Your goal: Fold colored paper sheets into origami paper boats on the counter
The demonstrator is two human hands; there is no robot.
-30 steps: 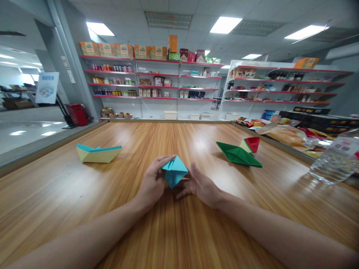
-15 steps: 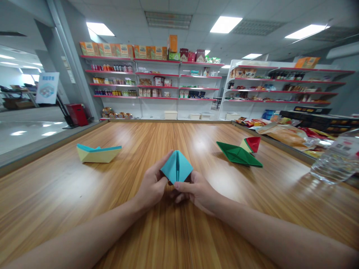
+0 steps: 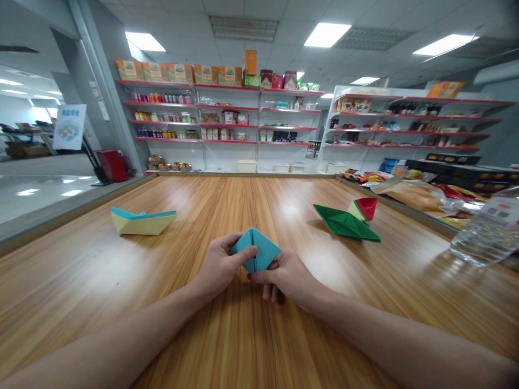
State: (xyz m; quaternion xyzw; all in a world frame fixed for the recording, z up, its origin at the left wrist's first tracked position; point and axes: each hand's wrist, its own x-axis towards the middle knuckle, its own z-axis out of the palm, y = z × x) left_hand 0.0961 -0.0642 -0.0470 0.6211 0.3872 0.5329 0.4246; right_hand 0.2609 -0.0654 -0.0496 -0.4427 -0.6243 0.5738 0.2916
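A blue folded paper [image 3: 265,249], diamond-shaped with a slit down its middle, is held between both hands just above the wooden table. My left hand [image 3: 221,262] grips its left side, the thumb lying flat across the front up to the slit. At the lower right edge, my right hand [image 3: 288,275] pinches the paper, thumb near the bottom corner and some fingers curled underneath. Away to the left rests a yellow and blue paper boat [image 3: 142,222]. Over on the right, a green paper boat [image 3: 346,222] lies beside a red and cream folded paper piece [image 3: 364,208].
The wooden table [image 3: 194,200] has a raised rim. A clear plastic bottle [image 3: 484,232] stands at the right, near packaged snacks [image 3: 417,194] and dark boxes [image 3: 458,172]. Stocked shelves [image 3: 227,108] line the back. A sign [image 3: 68,127] stands far left.
My left thumb has moved from the paper's lower left edge onto its front. The blue paper has tilted and dropped slightly, and its slit has narrowed.
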